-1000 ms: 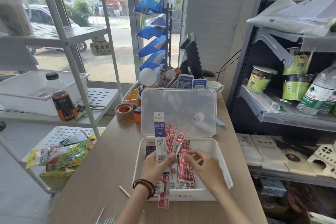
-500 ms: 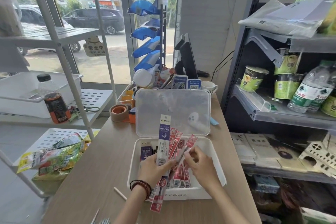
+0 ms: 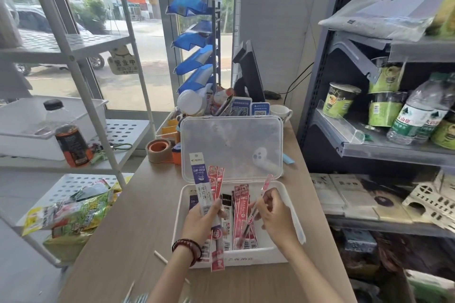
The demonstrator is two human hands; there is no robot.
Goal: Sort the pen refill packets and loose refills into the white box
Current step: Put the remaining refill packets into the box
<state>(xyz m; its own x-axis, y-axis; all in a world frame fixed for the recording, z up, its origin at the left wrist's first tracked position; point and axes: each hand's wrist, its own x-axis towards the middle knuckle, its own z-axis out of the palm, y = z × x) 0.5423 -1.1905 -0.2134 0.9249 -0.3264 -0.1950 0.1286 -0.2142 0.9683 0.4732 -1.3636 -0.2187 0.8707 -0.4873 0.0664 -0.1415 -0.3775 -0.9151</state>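
While the white box (image 3: pixel 293 219) stands open on the worktop (image 3: pixel 138 219) with its clear lid (image 3: pixel 231 147) raised behind it, the sorting looks to me about half done. Several red packets (image 3: pixel 242 206) and a black packet (image 3: pixel 226 204) lie already in rows inside the box. The left hand (image 3: pixel 203 221) is closed around a fan of packets held upright over the left part of the box: one long purple and white packet (image 3: pixel 200 179) and some red ones (image 3: pixel 216 177) beside it, their lower ends hanging past the front wall of the box. The right hand (image 3: pixel 273 214) pinches one single thin refill (image 3: pixel 261 194) with a pink cap, tilted above the red rows, not yet laid down. So this bundle and this refill remain to be placed. On the worktop near the front edge I see also some thin loose sticks (image 3: pixel 160 256); if they are refills I cannot tell, they are too small and blurred
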